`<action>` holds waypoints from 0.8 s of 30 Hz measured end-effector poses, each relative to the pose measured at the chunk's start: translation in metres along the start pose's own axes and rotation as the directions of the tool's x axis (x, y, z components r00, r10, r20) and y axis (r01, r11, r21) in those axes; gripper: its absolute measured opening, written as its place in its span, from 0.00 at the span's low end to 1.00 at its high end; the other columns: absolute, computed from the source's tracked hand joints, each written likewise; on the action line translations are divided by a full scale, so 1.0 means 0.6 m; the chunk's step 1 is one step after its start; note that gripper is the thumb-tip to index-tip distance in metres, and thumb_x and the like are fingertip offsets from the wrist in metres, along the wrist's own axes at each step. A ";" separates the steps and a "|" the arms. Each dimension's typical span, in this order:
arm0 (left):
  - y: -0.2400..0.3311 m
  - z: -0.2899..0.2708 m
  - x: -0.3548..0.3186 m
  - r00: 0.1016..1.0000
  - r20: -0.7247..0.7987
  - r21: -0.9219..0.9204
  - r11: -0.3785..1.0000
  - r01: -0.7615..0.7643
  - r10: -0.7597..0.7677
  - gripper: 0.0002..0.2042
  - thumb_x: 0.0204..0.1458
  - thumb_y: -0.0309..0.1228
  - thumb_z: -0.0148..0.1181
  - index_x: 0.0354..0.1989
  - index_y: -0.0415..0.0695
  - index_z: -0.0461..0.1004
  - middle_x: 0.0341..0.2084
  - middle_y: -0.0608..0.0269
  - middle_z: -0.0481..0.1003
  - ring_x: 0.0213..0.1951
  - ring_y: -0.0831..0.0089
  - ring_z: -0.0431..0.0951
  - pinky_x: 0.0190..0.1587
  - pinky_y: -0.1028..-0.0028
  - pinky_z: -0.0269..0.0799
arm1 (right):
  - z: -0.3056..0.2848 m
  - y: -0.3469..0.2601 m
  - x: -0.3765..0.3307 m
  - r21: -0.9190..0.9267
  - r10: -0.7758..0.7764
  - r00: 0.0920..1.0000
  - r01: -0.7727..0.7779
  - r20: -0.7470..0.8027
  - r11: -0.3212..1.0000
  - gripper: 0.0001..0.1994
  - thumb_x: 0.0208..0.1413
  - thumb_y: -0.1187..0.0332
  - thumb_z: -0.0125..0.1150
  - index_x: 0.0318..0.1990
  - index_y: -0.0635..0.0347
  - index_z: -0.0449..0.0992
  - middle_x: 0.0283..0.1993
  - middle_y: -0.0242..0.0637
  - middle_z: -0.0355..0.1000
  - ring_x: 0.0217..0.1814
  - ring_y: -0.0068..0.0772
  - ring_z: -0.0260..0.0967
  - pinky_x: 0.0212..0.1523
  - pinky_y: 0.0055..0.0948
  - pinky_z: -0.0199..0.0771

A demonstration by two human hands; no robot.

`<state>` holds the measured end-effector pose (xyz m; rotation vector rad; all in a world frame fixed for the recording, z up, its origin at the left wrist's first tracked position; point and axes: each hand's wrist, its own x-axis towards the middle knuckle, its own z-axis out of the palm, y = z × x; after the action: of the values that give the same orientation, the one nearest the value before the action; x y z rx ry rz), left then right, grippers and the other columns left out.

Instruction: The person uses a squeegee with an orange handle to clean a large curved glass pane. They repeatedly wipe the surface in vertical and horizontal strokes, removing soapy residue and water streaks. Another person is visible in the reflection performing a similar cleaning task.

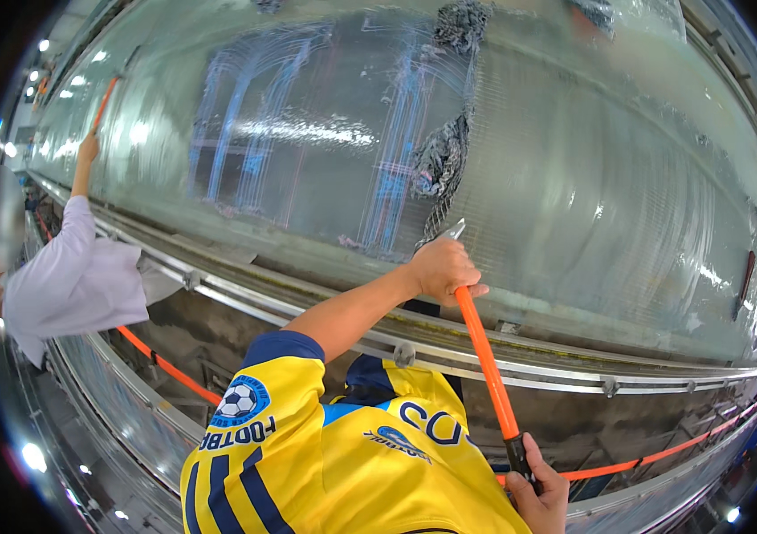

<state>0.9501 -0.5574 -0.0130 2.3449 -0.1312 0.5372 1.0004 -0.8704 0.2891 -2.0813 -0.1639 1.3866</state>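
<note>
One wet table (592,214) has its near rail (565,373) crossed by an orange-shafted tool (486,360), probably light, stiff and slick, best held at both ends: left hand (446,270) closed round the top, right hand (543,489) apparently gripping the black end (519,457).

Blue lettering (240,433), ball badge (240,402), both on yellow shirt (336,488)

Left hand (443,269) out ahead, right hand (546,494) low, both gripping
The bare left forearm (352,311) slants up and rightward from a bent elbow to a closed fist, knuckles uppermost; the right hand sits at the lower edge, one digit pointing upward, its forearm out of sight
</note>
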 end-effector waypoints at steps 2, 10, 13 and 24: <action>-0.036 -0.015 0.035 1.000 -0.014 -0.001 1.000 -0.004 0.004 0.23 0.53 0.43 0.63 0.10 0.49 0.62 0.08 0.63 0.67 0.14 0.57 0.70 0.21 0.60 0.64 | 0.011 -0.056 0.028 0.017 0.026 0.998 -0.025 -0.054 1.000 0.28 0.61 0.76 0.59 0.70 0.60 0.66 0.33 0.22 0.72 0.30 0.13 0.63 0.33 0.16 0.65; -0.270 -0.086 0.257 0.990 -0.139 0.078 0.997 -0.021 0.031 0.25 0.49 0.41 0.67 0.10 0.49 0.57 0.07 0.62 0.62 0.14 0.56 0.65 0.18 0.60 0.57 | -0.063 -0.293 0.206 0.016 0.063 0.994 -0.062 -0.088 0.998 0.30 0.59 0.77 0.56 0.71 0.63 0.63 0.27 0.25 0.68 0.19 0.12 0.56 0.18 0.18 0.55; -0.356 -0.123 0.317 0.985 -0.170 0.080 0.997 0.012 0.002 0.26 0.50 0.44 0.67 0.11 0.48 0.58 0.08 0.59 0.62 0.14 0.52 0.66 0.19 0.59 0.59 | -0.092 -0.399 0.283 0.055 0.019 0.992 -0.012 -0.126 0.998 0.30 0.54 0.79 0.55 0.68 0.68 0.65 0.22 0.26 0.65 0.14 0.10 0.54 0.13 0.16 0.49; -0.526 -0.179 0.420 0.998 -0.059 0.307 0.950 0.054 -0.038 0.26 0.53 0.52 0.62 0.12 0.45 0.66 0.10 0.54 0.69 0.20 0.46 0.72 0.51 0.48 0.73 | -0.082 -0.421 0.431 0.127 -0.126 0.991 0.131 -0.042 0.983 0.29 0.61 0.73 0.55 0.71 0.57 0.63 0.28 0.25 0.64 0.14 0.12 0.50 0.14 0.19 0.47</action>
<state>1.2183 -0.2381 -0.0368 2.6267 0.0355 0.6339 1.2152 -0.5798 0.2382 -1.9507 -0.1860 1.2512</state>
